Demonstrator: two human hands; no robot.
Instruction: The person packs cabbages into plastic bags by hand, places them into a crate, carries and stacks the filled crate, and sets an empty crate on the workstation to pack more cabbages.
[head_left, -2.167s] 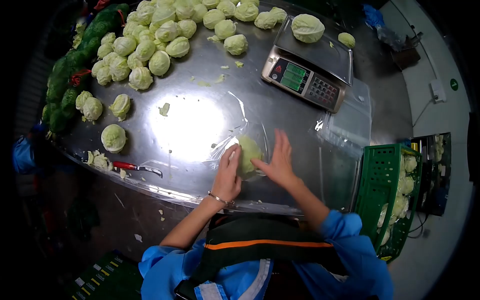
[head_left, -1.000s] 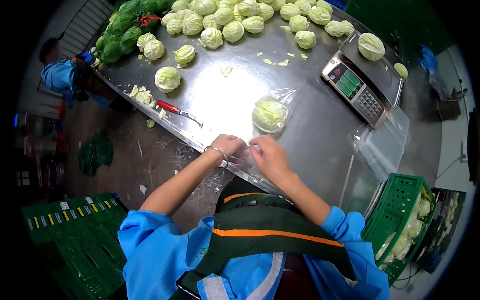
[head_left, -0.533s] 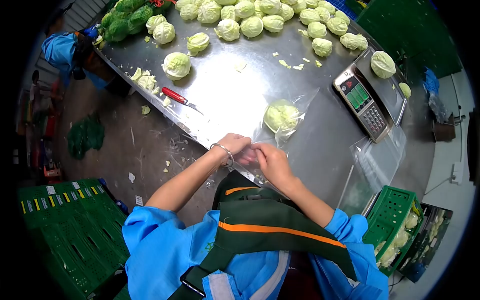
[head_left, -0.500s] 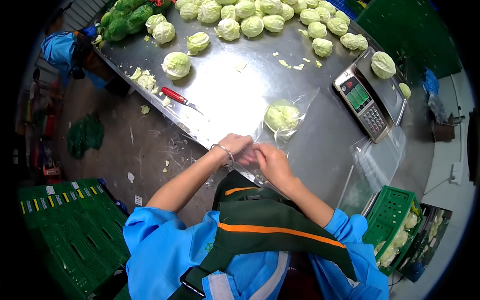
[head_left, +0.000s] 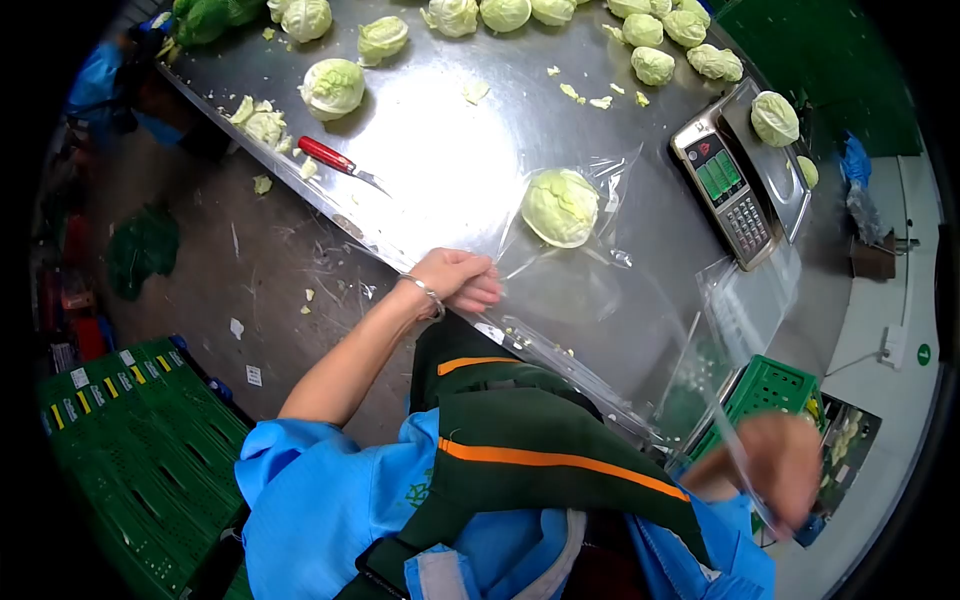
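A pale green cabbage (head_left: 560, 208) sits on the metal table, partly wrapped in clear plastic film (head_left: 570, 285). My left hand (head_left: 462, 280), with a bracelet at its wrist, is closed on the near left edge of the film, just below the cabbage. Out to the right, above a green crate, my right hand (head_left: 785, 465) is smeared by motion. A long sheet of film runs from the cabbage to this hand, which appears closed on its end; the separate fingers are blurred. A red-handled knife (head_left: 335, 158) lies left of the cabbage.
More cabbages (head_left: 505, 12) lie along the table's far side. A digital scale (head_left: 725, 185) bears one cabbage (head_left: 775, 118). Loose leaves (head_left: 262, 125) lie by the left edge. Stacked green crates (head_left: 150, 450) stand lower left, a green crate (head_left: 765, 390) at right. Another person's blue sleeve (head_left: 95, 80) shows upper left.
My right hand has swung from beside the left hand far out to the right, drawing film across the table. My left hand stays near the table edge. The view has shifted slightly.
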